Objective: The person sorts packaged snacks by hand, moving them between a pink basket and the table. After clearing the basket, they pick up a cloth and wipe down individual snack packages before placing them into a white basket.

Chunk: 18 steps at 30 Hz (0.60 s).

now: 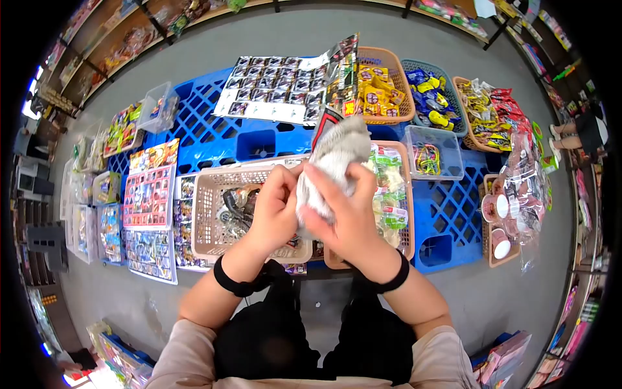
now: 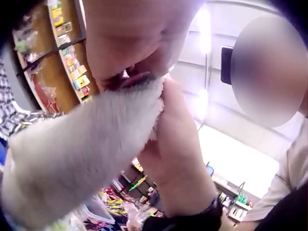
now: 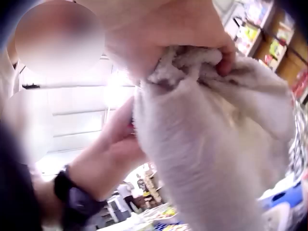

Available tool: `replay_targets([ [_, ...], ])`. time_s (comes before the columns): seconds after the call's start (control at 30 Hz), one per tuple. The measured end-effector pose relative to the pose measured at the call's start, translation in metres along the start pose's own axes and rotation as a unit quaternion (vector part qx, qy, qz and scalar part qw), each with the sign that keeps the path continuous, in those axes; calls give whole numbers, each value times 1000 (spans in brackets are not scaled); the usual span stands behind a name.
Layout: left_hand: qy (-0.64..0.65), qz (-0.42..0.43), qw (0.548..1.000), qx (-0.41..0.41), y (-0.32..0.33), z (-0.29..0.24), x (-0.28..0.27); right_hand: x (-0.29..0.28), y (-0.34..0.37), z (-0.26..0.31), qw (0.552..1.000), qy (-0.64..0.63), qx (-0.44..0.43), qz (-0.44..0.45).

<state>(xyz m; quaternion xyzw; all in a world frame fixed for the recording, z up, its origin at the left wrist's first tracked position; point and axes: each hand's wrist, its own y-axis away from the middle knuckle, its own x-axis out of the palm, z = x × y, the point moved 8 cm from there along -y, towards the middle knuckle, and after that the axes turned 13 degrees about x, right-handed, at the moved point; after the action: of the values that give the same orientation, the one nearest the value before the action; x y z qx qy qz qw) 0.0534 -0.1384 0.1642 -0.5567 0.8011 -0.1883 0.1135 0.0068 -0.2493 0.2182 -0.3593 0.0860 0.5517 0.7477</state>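
A crumpled whitish-grey cloth (image 1: 337,152) is held between both hands above the baskets, and it fills much of both wrist views. The right hand (image 1: 350,214) grips the cloth, its fingers curled into the folds in the right wrist view. At the cloth's left side, the left hand (image 1: 277,206) pinches something at its edge; a dark reddish strip shows beside those fingers in the left wrist view. A black and red piece (image 1: 326,126) sticks up behind the cloth; whether the left hand holds part of it is hidden.
Below the hands are a beige basket (image 1: 202,217) with dark packets and another basket (image 1: 409,227) with green-white packets. Behind lie card sheets (image 1: 272,84) on blue pallets (image 1: 194,142). Baskets of yellow and blue packets stand at the back right, and cups (image 1: 500,245) at the right.
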Motion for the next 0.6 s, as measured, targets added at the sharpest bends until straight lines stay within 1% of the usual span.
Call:
replay_targets([
  [0.03,11,-12,1000,-15,-1,0,2,-3,-6,-4,998,23,-4,-50],
  [0.1,-76,12,994,75,-2,-10,10,-4,-24,-19,997,6,11,-71],
  [0.13,-88,30,993,74,-1,-14,13,-6,-31,-26,996,-12,27,-88],
  [0.17,-121,66,989,51,2,-17,16,-7,-35,-28,996,-14,30,-84],
  [0.23,-86,61,994,27,7,-10,18,-8,-45,-43,979,-152,124,-50],
  [0.27,-87,63,994,27,7,-11,19,-12,-37,-32,989,-100,56,-99],
  [0.3,-69,39,996,39,5,-14,17,-12,-27,-27,988,-102,57,-101],
  [0.33,-52,15,997,51,5,-17,14,-10,-13,-11,994,-39,1,-103],
  [0.37,-54,17,997,50,5,-16,12,-7,2,5,993,24,-54,-105],
  [0.4,-44,27,998,33,6,-13,12,-1,15,14,993,28,-91,-73],
  [0.43,-33,37,999,16,7,-11,13,-2,16,13,993,28,-89,-74],
  [0.5,-153,116,981,9,8,-18,18,-8,18,8,991,54,-83,-90],
  [0.53,-174,156,971,52,5,-29,27,-14,4,7,992,67,-45,-93],
  [0.57,-194,197,956,94,5,-36,37,-15,-5,3,993,68,-42,-90],
  [0.6,-172,189,960,118,6,-37,38,-16,-17,-7,996,36,-15,-74],
])
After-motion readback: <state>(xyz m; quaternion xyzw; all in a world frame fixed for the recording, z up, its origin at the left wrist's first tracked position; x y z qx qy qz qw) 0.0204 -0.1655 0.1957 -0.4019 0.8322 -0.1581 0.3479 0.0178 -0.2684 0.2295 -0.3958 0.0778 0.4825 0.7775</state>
